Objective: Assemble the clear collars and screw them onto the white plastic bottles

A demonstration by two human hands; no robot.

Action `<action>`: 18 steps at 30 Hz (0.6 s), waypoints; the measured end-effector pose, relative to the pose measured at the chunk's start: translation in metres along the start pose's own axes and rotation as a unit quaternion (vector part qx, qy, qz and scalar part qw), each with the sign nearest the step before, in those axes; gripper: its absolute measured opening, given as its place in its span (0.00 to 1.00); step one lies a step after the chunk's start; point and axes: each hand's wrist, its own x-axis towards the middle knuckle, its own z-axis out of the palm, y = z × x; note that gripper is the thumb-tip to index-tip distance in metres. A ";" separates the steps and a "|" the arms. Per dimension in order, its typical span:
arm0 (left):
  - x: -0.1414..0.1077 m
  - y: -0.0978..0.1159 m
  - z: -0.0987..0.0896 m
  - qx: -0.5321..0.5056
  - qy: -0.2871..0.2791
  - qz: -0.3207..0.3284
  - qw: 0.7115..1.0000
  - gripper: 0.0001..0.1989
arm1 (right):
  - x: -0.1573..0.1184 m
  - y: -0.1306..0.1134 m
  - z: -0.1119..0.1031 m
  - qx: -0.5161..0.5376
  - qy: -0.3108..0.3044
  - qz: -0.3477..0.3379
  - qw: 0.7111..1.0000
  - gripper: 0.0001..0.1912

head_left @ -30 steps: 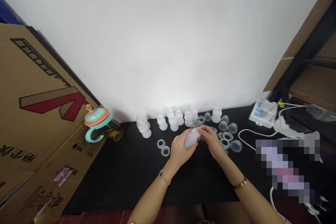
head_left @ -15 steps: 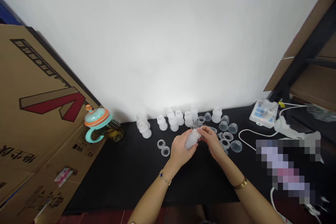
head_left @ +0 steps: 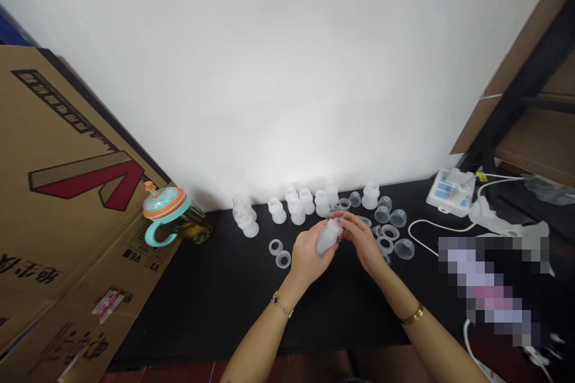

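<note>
My left hand [head_left: 309,251] is wrapped round a frosted white bottle [head_left: 327,237], its neck tilted up and to the right. At that neck are the closed fingers of my right hand [head_left: 363,242]; whatever small part they grip is too hidden to name. Several white bottles [head_left: 296,210] stand behind my hands, and one more bottle [head_left: 371,196] stands to the right. Clear domed caps [head_left: 404,249] and translucent rings [head_left: 385,245] lie right of my right hand. Two rings [head_left: 283,260] lie left of my left hand.
A teal-lidded jug [head_left: 173,215] stands at the left beside a large cardboard box [head_left: 81,239]. On the right of the black table [head_left: 215,311] are a white power strip [head_left: 450,192], a white cable [head_left: 424,222] and a blurred-out item.
The fingers of my right hand have shifted slightly round the bottle's neck. My left hand keeps its hold on the bottle. The view has moved very slightly.
</note>
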 end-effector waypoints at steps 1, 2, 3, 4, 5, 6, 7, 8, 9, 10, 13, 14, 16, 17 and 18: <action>0.000 0.000 0.000 0.002 0.001 0.000 1.000 0.28 | 0.000 0.000 0.000 0.000 -0.001 -0.002 1.000 0.21; 0.000 0.000 0.000 0.004 0.001 0.001 1.000 0.28 | 0.000 0.000 -0.001 0.000 -0.003 -0.004 1.000 0.20; 0.000 -0.001 0.001 0.006 0.002 0.002 1.000 0.28 | 0.000 0.001 -0.001 0.001 -0.005 -0.005 1.000 0.19; 0.000 -0.001 0.001 0.007 0.003 0.003 1.000 0.28 | 0.000 0.001 -0.001 0.003 -0.007 -0.006 1.000 0.19; 0.000 -0.001 0.001 0.008 0.003 0.004 1.000 0.28 | 0.000 0.001 -0.001 0.005 -0.008 -0.007 1.000 0.17; 0.000 -0.002 0.001 0.009 0.003 0.004 1.000 0.28 | 0.000 0.001 -0.001 0.007 -0.009 -0.007 1.000 0.16; 0.000 -0.002 0.001 0.010 0.002 0.003 1.000 0.29 | 0.000 0.001 -0.001 0.010 -0.011 -0.007 1.000 0.15; 0.000 -0.002 0.001 0.012 0.001 0.001 1.000 0.29 | 0.000 0.001 -0.001 0.012 -0.011 -0.007 1.000 0.15; 0.000 -0.002 0.001 0.015 0.001 -0.003 1.000 0.29 | 0.000 0.001 -0.001 0.013 -0.010 -0.006 1.000 0.14; -0.001 -0.002 0.001 0.019 0.000 -0.008 1.000 0.30 | 0.000 0.001 -0.001 0.014 -0.007 -0.005 1.000 0.15; -0.001 -0.002 0.002 0.029 0.002 -0.015 0.999 0.31 | 0.001 0.001 0.000 0.011 0.000 -0.002 1.000 0.17; -0.001 -0.002 0.002 0.032 0.003 -0.015 0.999 0.31 | 0.001 0.001 0.000 0.008 0.000 -0.002 1.000 0.17; -0.001 -0.002 0.002 0.035 0.003 -0.014 0.999 0.30 | 0.002 0.001 0.000 0.003 -0.001 -0.001 1.000 0.18; -0.001 -0.002 0.002 0.035 0.003 -0.013 0.999 0.30 | 0.002 0.002 -0.001 0.001 -0.001 -0.002 1.000 0.18; 0.000 -0.002 0.002 0.035 0.002 -0.012 0.999 0.30 | 0.002 0.002 -0.001 0.001 0.000 -0.002 1.000 0.17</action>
